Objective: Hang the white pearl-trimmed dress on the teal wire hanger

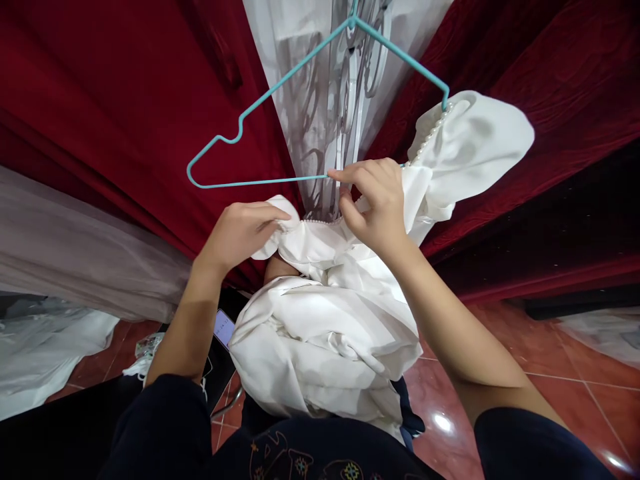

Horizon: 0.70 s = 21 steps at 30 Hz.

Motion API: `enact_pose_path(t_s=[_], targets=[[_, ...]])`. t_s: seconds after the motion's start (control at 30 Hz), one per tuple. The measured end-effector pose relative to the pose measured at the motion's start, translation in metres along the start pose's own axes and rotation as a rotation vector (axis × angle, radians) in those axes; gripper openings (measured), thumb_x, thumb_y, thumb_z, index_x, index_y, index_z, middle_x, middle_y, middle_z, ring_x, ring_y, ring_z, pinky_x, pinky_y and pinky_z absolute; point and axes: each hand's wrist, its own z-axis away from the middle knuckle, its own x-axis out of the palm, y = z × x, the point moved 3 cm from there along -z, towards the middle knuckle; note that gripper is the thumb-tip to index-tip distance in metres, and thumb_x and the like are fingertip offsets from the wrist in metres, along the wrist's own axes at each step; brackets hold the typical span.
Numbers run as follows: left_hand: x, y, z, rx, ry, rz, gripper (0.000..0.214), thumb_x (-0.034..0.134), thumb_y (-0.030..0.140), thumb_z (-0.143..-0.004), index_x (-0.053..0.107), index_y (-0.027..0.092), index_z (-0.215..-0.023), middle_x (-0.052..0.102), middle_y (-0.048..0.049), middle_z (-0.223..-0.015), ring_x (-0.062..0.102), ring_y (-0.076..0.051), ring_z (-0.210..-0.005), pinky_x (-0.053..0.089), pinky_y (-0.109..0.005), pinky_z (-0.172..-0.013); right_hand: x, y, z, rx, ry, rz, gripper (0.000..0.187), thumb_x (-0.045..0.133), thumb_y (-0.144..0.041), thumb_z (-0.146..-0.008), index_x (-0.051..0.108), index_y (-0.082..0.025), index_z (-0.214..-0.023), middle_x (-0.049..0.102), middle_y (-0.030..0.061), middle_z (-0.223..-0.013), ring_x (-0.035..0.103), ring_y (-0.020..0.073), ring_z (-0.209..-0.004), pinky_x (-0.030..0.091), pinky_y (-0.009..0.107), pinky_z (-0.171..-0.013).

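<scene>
A white satin dress lies bunched over my lap, its neckline edged with small pearl beads. A light blue hanger stands above it, its right end inside the dress at the puffed right sleeve. The left end of the hanger is bare. My left hand is closed on the dress at its other sleeve, just below the hanger's lower bar. My right hand grips that lower bar near the middle, index finger along it and thumb lower down. Its other fingers are partly hidden.
Dark red fabric hangs on the left and more on the right, with a white metal stand between. A phone lies on a black surface at left. Pale tulle reaches down to the red tiled floor.
</scene>
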Motion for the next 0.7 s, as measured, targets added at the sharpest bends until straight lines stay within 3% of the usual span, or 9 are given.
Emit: enact_pose_path(t_s=[0.07, 0.17, 0.3, 0.4, 0.47, 0.5, 0.6, 0.7], targets=[[0.006, 0.021, -0.009, 0.166, 0.193, -0.074, 0.025, 0.058, 0.025, -0.103, 0.083, 0.029, -0.104, 0.082, -0.0002, -0.107, 0.074, -0.022, -0.1, 0.053, -0.04, -0.097, -0.001, -0.002, 0.0, -0.022, 0.005, -0.003, 0.032, 0.048, -0.019, -0.096, 0.069, -0.027, -0.118, 0.073, 0.0059, -0.107, 0.065, 0.0251, -0.101, 0.045, 0.049, -0.097], [0.01, 0.028, -0.025, 0.13, 0.438, -0.197, 0.024, 0.057, 0.022, -0.104, 0.079, 0.028, -0.109, 0.08, -0.0025, -0.116, 0.068, -0.025, -0.114, 0.047, -0.046, -0.106, -0.005, -0.002, 0.003, -0.054, -0.03, 0.0, 0.035, 0.049, -0.02, -0.097, 0.067, -0.028, -0.126, 0.073, 0.0063, -0.113, 0.065, 0.0259, -0.106, 0.044, 0.05, -0.1], [0.023, 0.013, -0.039, 0.063, 0.354, -0.193, 0.029, 0.053, 0.014, -0.101, 0.074, 0.024, -0.118, 0.079, -0.0036, -0.115, 0.069, -0.024, -0.106, 0.046, -0.043, -0.101, -0.017, 0.001, 0.004, -0.117, -0.056, 0.024, 0.037, 0.053, -0.025, -0.098, 0.063, -0.032, -0.132, 0.07, 0.006, -0.122, 0.064, 0.0279, -0.112, 0.046, 0.053, -0.103], [0.03, 0.01, -0.038, 0.062, 0.348, -0.176, 0.036, 0.049, 0.011, -0.102, 0.074, 0.026, -0.123, 0.078, -0.0026, -0.118, 0.068, -0.023, -0.105, 0.045, -0.041, -0.097, -0.04, 0.015, -0.004, -0.107, 0.264, 0.127, 0.03, 0.059, -0.031, -0.096, 0.066, -0.031, -0.125, 0.064, 0.009, -0.122, 0.061, 0.032, -0.118, 0.045, 0.058, -0.106], [0.031, 0.014, -0.036, 0.061, 0.336, -0.159, 0.039, 0.048, 0.01, -0.102, 0.074, 0.028, -0.125, 0.078, -0.0017, -0.119, 0.068, -0.023, -0.105, 0.045, -0.041, -0.097, -0.057, 0.031, -0.012, -0.054, 0.454, 0.228, 0.039, 0.069, -0.039, -0.09, 0.066, -0.027, -0.127, 0.06, 0.012, -0.121, 0.059, 0.0353, -0.12, 0.044, 0.062, -0.106], [0.03, 0.016, -0.036, 0.06, 0.322, -0.149, 0.04, 0.048, 0.009, -0.101, 0.074, 0.028, -0.125, 0.078, -0.0013, -0.118, 0.068, -0.023, -0.105, 0.045, -0.041, -0.096, -0.063, 0.04, -0.017, -0.031, 0.484, 0.256, 0.047, 0.075, -0.039, -0.085, 0.065, -0.025, -0.128, 0.06, 0.0133, -0.12, 0.059, 0.0356, -0.118, 0.047, 0.06, -0.103], [0.026, 0.021, -0.037, 0.035, 0.284, -0.132, 0.041, 0.048, 0.008, -0.1, 0.075, 0.027, -0.124, 0.078, -0.0016, -0.114, 0.067, -0.024, -0.103, 0.045, -0.041, -0.096, -0.081, 0.068, -0.035, 0.044, 0.394, 0.23, 0.055, 0.079, -0.015, -0.071, 0.066, -0.019, -0.124, 0.059, 0.0167, -0.12, 0.063, 0.0301, -0.106, 0.054, 0.043, -0.082], [0.023, 0.021, -0.039, 0.02, 0.269, -0.127, 0.042, 0.048, 0.007, -0.099, 0.076, 0.025, -0.124, 0.077, -0.0026, -0.112, 0.066, -0.024, -0.102, 0.045, -0.04, -0.096, -0.102, 0.086, -0.046, 0.101, 0.315, 0.257, 0.051, 0.072, 0.003, -0.067, 0.069, -0.013, -0.116, 0.063, 0.0162, -0.118, 0.066, 0.0265, -0.103, 0.051, 0.036, -0.074]])
